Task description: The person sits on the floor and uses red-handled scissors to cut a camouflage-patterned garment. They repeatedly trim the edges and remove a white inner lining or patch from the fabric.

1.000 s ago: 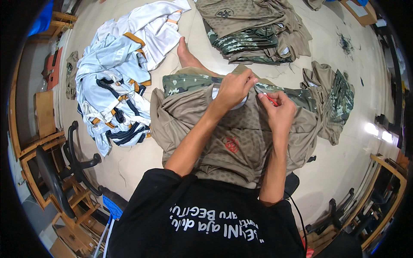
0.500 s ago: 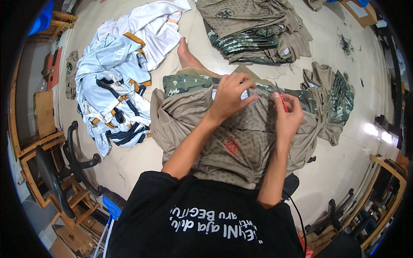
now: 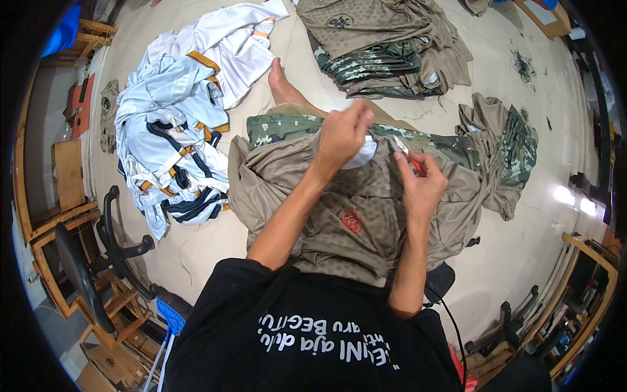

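My left hand (image 3: 346, 134) is raised over the collar (image 3: 362, 149) of a khaki patterned shirt (image 3: 320, 215) with a red emblem, its fingers curled together, tips blurred; whatever they hold is hidden. Closed round small red-handled thread snips (image 3: 410, 157) is my right hand (image 3: 421, 183), just right of the collar, the silver blades pointing up and left. The shirt is spread in front of me over a green camouflage garment (image 3: 274, 127).
Pale blue and white shirts (image 3: 163, 111) lie heaped at the left, a folded khaki and camouflage stack (image 3: 385, 39) ahead, another bundle (image 3: 506, 157) at the right. My bare foot (image 3: 281, 81) shows beyond the shirt. Chair bases (image 3: 117, 248) and wooden frames (image 3: 588, 261) line the sides.
My left hand has shifted up and left, its fingers drawing together. My right hand rose rightward with the snips half a second ago and has since come back down and left toward the collar.
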A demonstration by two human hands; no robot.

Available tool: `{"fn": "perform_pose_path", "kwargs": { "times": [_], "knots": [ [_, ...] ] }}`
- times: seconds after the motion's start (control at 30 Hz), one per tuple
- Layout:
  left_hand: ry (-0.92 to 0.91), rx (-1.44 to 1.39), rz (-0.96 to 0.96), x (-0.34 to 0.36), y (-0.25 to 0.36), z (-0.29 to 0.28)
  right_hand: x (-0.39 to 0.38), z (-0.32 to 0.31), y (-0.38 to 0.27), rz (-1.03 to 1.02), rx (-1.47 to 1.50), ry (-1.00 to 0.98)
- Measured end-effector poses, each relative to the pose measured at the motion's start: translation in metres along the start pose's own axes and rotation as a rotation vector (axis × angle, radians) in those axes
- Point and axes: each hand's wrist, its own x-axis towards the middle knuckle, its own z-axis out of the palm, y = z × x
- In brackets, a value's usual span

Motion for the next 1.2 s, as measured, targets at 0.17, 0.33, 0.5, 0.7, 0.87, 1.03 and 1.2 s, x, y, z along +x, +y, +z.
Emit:
{"fn": "perform_pose_path", "kwargs": {
  "times": [0.17,0.33,0.5,0.7,0.87,1.03,1.2],
  "knots": [
    [0.505,0.373,0.122,0.028,-0.001,-0.005,-0.006,-0.001,0.001,0.135,0.203,0.12],
    [-0.342,-0.008,-0.494,-0.026,0.037,-0.011,-0.014,0.01,0.013,0.169,0.287,0.18],
    [-0.221,-0.469,-0.632,-0.052,-0.002,0.041,-0.023,0.018,0.017,0.127,0.233,0.171],
    [-0.168,-1.197,-0.695,-0.071,-0.018,0.036,-0.024,0.012,0.022,0.141,0.421,0.235],
    [-0.119,-1.288,-0.634,-0.093,0.016,0.015,-0.03,0.005,0.013,0.104,0.484,0.249],
    [-0.172,-1.225,-0.531,-0.099,0.023,0.011,-0.034,0.0,0.011,0.096,0.518,0.137],
    [-0.176,-1.175,-0.481,-0.1,0.025,0.016,-0.036,-0.001,0.008,0.158,0.562,0.023]
  ]
}}
